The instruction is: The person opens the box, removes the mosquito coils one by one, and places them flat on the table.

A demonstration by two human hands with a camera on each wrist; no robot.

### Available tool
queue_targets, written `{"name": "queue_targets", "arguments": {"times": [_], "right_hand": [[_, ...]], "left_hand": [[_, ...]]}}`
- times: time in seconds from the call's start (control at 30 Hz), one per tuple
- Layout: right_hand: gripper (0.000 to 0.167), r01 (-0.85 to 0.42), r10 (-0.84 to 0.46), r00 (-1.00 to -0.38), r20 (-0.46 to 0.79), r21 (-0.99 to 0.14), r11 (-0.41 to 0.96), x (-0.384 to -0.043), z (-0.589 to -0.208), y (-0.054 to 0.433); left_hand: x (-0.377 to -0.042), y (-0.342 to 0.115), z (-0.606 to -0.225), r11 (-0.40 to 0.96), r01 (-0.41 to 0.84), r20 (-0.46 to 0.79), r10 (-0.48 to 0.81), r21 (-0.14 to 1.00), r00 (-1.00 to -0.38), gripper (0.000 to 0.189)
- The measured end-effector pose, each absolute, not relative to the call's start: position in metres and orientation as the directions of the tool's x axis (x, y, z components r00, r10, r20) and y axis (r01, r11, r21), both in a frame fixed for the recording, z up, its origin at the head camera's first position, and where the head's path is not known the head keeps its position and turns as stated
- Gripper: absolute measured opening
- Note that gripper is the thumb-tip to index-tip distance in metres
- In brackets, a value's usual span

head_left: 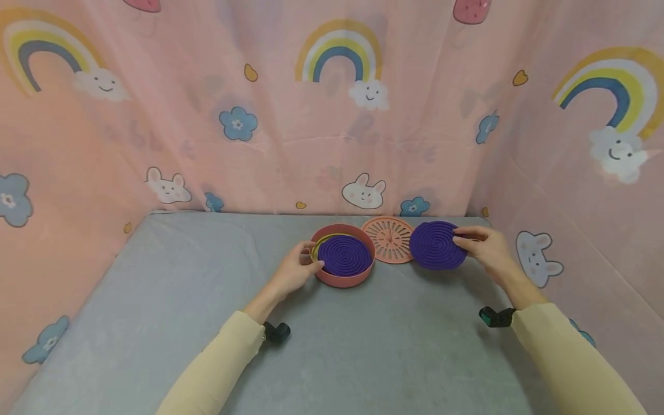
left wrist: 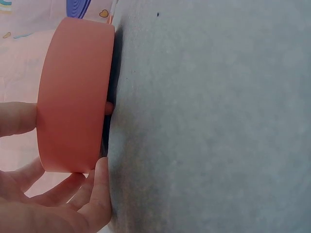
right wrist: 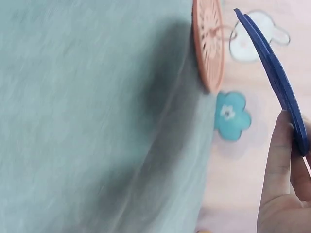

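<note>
A round salmon-red mosquito coil holder (head_left: pixel 343 282) stands on the table. Inside it lie a purple mosquito coil (head_left: pixel 344 255) and, partly covered at the left, something yellow (head_left: pixel 322 242). My left hand (head_left: pixel 295 269) grips the holder's left side; in the left wrist view, fingers touch the outer wall (left wrist: pixel 75 97) and one digit reaches over the rim. My right hand (head_left: pixel 485 251) pinches another purple mosquito coil (head_left: pixel 437 246) at its right edge, tilted above the table. In the right wrist view this coil (right wrist: pixel 274 73) shows edge-on between thumb and fingers.
The holder's slotted orange lid (head_left: pixel 389 245) lies just right of the holder, near the back edge of the grey cloth-covered table (head_left: pixel 181 300). A pink patterned curtain (head_left: pixel 290 155) rises behind and on both sides. The right-hand curtain stands close to my right arm.
</note>
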State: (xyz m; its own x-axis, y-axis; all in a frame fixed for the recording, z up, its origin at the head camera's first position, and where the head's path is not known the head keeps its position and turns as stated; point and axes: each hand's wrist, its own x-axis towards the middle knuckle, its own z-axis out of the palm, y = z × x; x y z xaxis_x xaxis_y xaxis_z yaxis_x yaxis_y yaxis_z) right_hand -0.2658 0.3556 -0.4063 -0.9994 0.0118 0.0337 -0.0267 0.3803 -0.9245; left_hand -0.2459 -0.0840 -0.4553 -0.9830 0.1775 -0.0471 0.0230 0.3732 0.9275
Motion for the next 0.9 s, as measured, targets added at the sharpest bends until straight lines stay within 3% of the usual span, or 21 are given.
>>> {"name": "queue_targets", "arguments": {"times": [0.23,0.57,0.9], "right_hand": [[0.051,0.047,0.109,-0.994,-0.001,-0.91,0.412,-0.266,-0.417,0.377],[0.055,0.122,0.146,-0.988,-0.052,-0.84,0.529,-0.268,-0.444,0.391],[0.047,0.101,0.05,-0.995,-0.088,-0.814,0.572,-0.266,-0.453,0.396]], "left_hand": [[-0.246,-0.085,-0.454,0.365,0.03,-0.04,0.182,0.93,-0.982,0.055],[-0.245,-0.087,-0.454,0.381,0.033,-0.041,0.185,0.924,-0.982,0.056],[-0.246,-0.087,-0.455,0.385,0.03,-0.044,0.182,0.922,-0.982,0.055]]}}
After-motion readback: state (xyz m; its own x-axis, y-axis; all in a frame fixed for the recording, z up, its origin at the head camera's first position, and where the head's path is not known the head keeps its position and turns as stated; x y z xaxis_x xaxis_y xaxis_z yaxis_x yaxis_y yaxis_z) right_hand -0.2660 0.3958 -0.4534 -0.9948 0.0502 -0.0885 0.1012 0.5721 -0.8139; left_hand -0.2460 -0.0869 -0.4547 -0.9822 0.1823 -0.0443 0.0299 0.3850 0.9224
